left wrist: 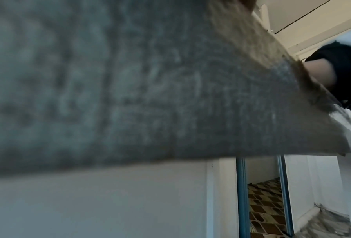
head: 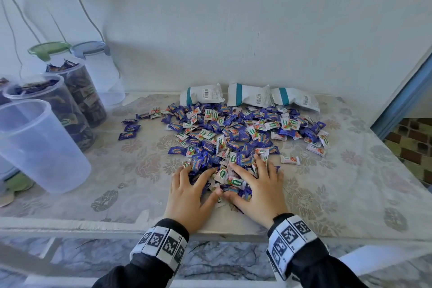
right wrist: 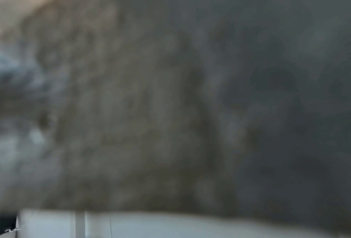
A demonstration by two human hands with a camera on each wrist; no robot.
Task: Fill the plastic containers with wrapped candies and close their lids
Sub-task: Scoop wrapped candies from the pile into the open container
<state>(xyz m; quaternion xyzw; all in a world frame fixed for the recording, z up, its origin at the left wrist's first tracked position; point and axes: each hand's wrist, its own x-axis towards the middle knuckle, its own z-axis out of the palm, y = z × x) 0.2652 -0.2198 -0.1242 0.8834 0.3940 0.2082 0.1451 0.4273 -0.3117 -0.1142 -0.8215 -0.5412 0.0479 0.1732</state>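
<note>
A wide pile of wrapped candies (head: 236, 133), blue and white, lies in the middle of the table. My left hand (head: 189, 190) and right hand (head: 259, 184) rest on the pile's near end with fingers spread. They cup a small heap between them, thumbs almost touching. An empty clear plastic container (head: 39, 145) stands at the near left. Behind it are two lidless containers full of candies (head: 56, 110) (head: 81, 93). Further back are a green lid (head: 49, 48) and a grey-blue lid (head: 90, 47) on containers. Both wrist views show only blurred tablecloth.
Three white bags with teal stripes (head: 250, 97) lie against the back wall. The floral tablecloth (head: 350, 182) ends at the front table edge (head: 93, 227) just below my wrists. A doorway with patterned floor (head: 413, 145) opens at the right. A few stray candies (head: 129, 128) lie left of the pile.
</note>
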